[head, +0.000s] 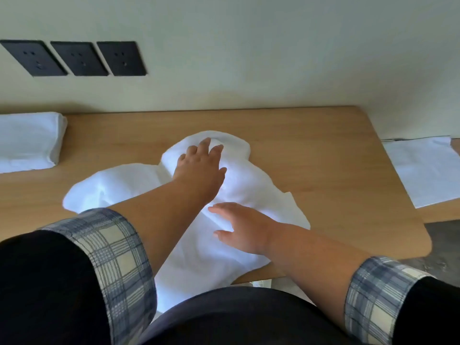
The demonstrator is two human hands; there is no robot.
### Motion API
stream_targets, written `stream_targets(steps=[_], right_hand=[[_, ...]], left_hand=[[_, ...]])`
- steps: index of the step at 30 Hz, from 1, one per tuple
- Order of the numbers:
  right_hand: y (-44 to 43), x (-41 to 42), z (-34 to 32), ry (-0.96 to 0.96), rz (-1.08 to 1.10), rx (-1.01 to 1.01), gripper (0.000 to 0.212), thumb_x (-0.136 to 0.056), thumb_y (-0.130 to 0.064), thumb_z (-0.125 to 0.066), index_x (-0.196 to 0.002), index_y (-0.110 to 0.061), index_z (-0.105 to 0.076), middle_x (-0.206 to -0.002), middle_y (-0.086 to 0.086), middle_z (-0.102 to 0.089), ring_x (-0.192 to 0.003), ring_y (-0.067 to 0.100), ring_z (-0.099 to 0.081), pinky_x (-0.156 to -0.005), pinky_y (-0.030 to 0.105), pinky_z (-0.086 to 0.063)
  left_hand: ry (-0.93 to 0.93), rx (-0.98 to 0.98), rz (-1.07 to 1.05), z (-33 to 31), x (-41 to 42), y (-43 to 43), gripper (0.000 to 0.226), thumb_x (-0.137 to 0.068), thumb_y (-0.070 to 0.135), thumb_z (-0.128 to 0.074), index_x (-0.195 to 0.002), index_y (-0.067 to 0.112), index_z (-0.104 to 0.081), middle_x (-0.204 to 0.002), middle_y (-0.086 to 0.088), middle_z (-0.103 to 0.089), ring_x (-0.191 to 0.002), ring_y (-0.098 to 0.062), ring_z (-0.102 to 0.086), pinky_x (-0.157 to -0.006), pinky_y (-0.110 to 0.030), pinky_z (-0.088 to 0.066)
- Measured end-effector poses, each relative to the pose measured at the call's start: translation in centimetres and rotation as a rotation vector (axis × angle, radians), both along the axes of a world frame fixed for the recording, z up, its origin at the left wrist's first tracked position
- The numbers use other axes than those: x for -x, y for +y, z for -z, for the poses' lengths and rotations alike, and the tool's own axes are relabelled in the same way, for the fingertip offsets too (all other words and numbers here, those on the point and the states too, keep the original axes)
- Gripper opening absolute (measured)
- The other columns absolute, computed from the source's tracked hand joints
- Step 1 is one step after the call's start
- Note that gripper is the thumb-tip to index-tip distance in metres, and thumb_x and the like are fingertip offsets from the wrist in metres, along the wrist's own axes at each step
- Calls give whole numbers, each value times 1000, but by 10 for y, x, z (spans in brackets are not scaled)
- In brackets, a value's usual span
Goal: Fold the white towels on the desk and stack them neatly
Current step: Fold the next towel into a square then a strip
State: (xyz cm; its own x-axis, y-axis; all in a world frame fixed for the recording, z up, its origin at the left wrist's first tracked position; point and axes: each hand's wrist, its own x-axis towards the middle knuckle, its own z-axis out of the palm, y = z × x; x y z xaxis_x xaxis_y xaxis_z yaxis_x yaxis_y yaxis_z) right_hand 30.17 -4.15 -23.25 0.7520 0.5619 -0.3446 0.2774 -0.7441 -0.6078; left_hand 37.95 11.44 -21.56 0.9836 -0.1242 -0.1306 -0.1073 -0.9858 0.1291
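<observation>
Reaching across a wooden desk (323,155), you press both hands onto a rumpled white towel (251,180) that lies unfolded in the middle of the surface, its near end spilling over the front edge toward your lap. Your left hand (201,168) rests at the towel's far end, fingers spread and flat on the cloth, holding nothing. Your right hand (244,227) lies nearer you, palm down and fingers extended on the fabric, likewise grasping nothing. The left forearm crosses in front of the towel's left side. Checked cuffs (117,247) are turned back over dark sleeves on both arms. At the desk's left end, well apart from your hands, sits a folded white towel (27,140) close to the wall. Off the desk's right edge, a flat white cloth (425,170) lies on a separate surface. Three dark wall sockets (74,58) line the wall above the desk's left side.
</observation>
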Motion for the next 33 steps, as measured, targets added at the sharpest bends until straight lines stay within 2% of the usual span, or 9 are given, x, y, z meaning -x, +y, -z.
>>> stream_targets(steps=[3,7,11,13,15,20,24,29,33], right_hand=[[-33,-29,-18,-295,253,-244,23,-96,-23,-60,-116,-21,-70,-113,-7,-70,-100,0,-57,-90,16,-42],[-85,-116,-10,-145,567,-230,22,-98,-32,-51,-114,-25,-66,-109,-9,-67,-98,6,-60,-86,25,-46],[-86,-203,31,16,280,135,66,-94,-47,-58,-151,-19,-38,-151,10,-44,-136,30,-43,-108,38,-38],[-66,-229,49,-6,114,255,69,-90,-54,-60,-146,-18,-43,-149,13,-45,-134,33,-43,-105,39,-39],[-54,-242,58,-6,39,276,51,-87,-53,-64,-124,-18,-60,-126,11,-60,-112,31,-56,-84,35,-45],[-78,-233,48,126,251,-174,20,-78,-41,-66,-86,-25,-57,-84,-6,-63,-74,11,-60,-52,27,-37],[-104,-220,24,216,456,-444,32,-72,-54,-72,-77,-25,-61,-61,-17,-62,-50,-4,-54,-44,14,-40],[-132,-225,-2,480,533,-603,27,-76,-44,-76,-88,-22,-66,-74,-5,-72,-68,13,-69,-60,33,-55],[-157,-223,-9,731,416,-948,13,-95,-30,-59,-103,-19,-60,-81,1,-68,-77,18,-65,-66,29,-50]], left_hand=[[-1,-12,20,2,-16,-26,54,-98,49,-43,-148,29,-36,-156,-5,-26,-134,-31,-34,-105,-43,-34],[45,39,-72,21,-2,-55,51,-96,52,-45,-144,33,-38,-152,-1,-31,-132,-28,-34,-104,-42,-34],[14,59,-208,36,9,-74,57,-95,53,-46,-147,34,-33,-158,2,-24,-140,-26,-22,-113,-41,-23],[-23,45,-256,39,11,-79,57,-95,53,-46,-147,34,-35,-158,2,-25,-141,-24,-22,-114,-41,-21],[-37,27,-308,37,12,-83,56,-95,53,-45,-147,33,-37,-157,3,-27,-141,-23,-22,-115,-40,-19],[-36,114,-381,18,-4,-114,57,-96,50,-49,-147,31,-33,-149,1,-31,-136,-23,-26,-111,-40,-26],[-66,88,-352,5,-39,-148,76,-88,57,-56,-151,28,-24,-141,-2,-41,-130,-25,-36,-105,-38,-32],[37,264,-423,1,-67,-186,117,-67,76,-66,-154,37,2,-127,-2,-44,-115,-19,-49,-90,-36,-39],[90,659,-679,5,-76,-197,92,-84,38,-65,-152,37,-4,-135,-4,-45,-92,-13,-53,-72,-27,-41]])
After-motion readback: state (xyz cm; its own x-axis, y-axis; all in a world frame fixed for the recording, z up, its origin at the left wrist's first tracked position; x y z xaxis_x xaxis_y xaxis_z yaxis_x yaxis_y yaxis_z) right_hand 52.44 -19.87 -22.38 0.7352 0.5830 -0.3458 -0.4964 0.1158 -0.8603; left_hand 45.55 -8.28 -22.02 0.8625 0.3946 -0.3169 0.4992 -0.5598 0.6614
